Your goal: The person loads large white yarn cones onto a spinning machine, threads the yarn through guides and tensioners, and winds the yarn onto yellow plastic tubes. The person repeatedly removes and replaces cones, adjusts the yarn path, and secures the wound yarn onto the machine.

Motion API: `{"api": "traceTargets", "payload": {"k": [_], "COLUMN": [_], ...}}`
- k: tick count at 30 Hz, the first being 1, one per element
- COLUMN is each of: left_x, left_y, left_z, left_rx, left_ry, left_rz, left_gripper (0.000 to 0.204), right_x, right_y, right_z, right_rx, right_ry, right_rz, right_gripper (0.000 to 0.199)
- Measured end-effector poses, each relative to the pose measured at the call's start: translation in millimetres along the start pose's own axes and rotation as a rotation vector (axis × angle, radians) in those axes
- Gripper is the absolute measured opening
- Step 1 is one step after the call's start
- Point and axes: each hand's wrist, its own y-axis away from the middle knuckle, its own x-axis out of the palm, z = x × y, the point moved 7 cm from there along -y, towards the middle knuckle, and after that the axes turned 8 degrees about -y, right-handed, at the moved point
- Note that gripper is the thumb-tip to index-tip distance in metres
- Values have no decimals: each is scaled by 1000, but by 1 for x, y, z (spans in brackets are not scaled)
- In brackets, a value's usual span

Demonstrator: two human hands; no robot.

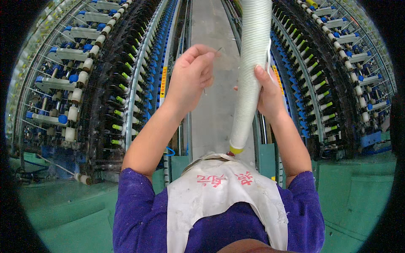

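A white ribbed hose (249,76) runs from the top edge down toward my waist, ending in a yellow-green collar (236,149) with something dark red at its tip. My right hand (270,92) is closed on the hose at its right side, thumb lying over the ribs. A thin white strand (269,48) hangs beside it, just above that hand. Left of the hose, my left hand (195,76) is raised in a pinch on a thin dark needle-like tool (219,49). One end pokes out past the fingertips, the other below the curled fingers.
Spinning machines flank a grey aisle floor (206,126). Rows of yellow-green tipped spindles (120,100) line the left machine, with similar spindles (322,95) on the right. Rollers and arms (67,55) sit above. Green machine panels (71,211) stand low on both sides. I wear a white apron (228,181).
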Motion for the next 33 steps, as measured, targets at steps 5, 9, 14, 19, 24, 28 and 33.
{"api": "traceTargets", "payload": {"k": [5,9,14,19,24,28,33], "left_x": [3,-10,-58,-83,-63,-44,-52], "left_y": [4,0,22,47,51,54,53], "left_z": [-1,20,88,126,114,103,104], "left_rx": [-44,-61,-240,-349,-281,-144,-30], "left_ry": [-83,-3,-834,-1015,-685,-604,-792], "left_rz": [-43,31,-54,95,120,172,80], "left_gripper": [13,12,25,15,14,12,6], "right_x": [2,-2,-17,-40,-45,-45,-51], "right_y": [15,20,32,42,42,42,45], "right_z": [-6,-16,-26,-29,-26,-24,-21], "right_rx": [41,47,94,99,58,67,73], "right_ry": [-59,-105,-121,-166,-160,-137,-108], "right_rz": [-31,-22,-65,-154,-151,-155,-251], "right_gripper": [52,48,49,47,47,48,48]}}
